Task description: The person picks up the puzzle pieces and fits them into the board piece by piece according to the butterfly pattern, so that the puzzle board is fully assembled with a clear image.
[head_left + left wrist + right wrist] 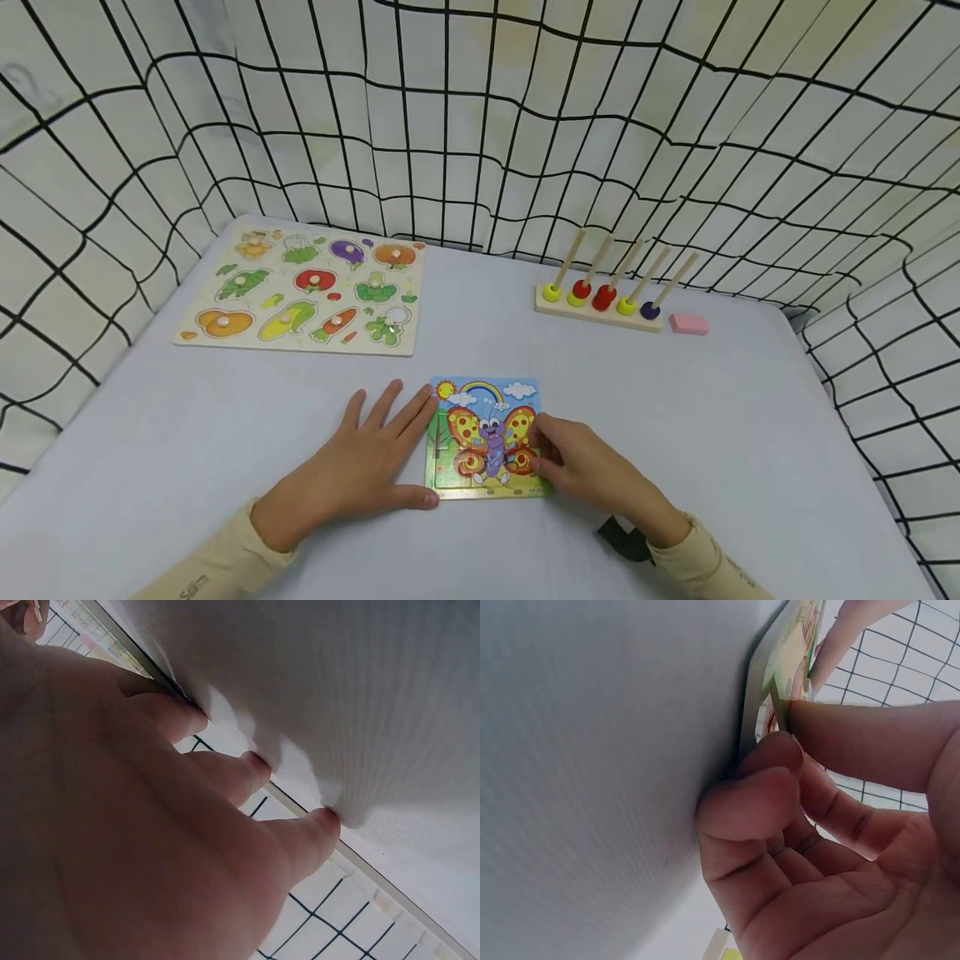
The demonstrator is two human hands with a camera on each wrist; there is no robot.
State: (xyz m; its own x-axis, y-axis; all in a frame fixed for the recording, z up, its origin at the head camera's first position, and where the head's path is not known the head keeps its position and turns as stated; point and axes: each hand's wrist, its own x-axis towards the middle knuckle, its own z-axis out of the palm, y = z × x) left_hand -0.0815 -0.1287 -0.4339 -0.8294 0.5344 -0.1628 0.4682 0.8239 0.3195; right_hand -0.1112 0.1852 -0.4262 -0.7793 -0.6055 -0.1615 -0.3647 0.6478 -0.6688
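Note:
A square butterfly jigsaw puzzle (pixel 492 433) lies on the white table in the head view, its picture upright. My left hand (pixel 360 471) lies flat with spread fingers along the puzzle's left edge. In the left wrist view its fingertips (pixel 324 822) press on the white cloth. At the puzzle's right edge my right hand (pixel 588 467) has thumb and fingers curled, pinching the side. The right wrist view shows the thumb on the picture face of the puzzle (pixel 791 664) and curled fingers (pixel 750 806) at its edge. Whether a single piece is lifted there, I cannot tell.
A wooden vegetable peg board (pixel 352 340) lies at the back left. At the back right stands a peg stacker (pixel 551 304) with coloured beads, beside a pink block (pixel 688 324). A black strap (pixel 626 540) is near the right wrist. Black-lined netting (pixel 480 125) encloses the table.

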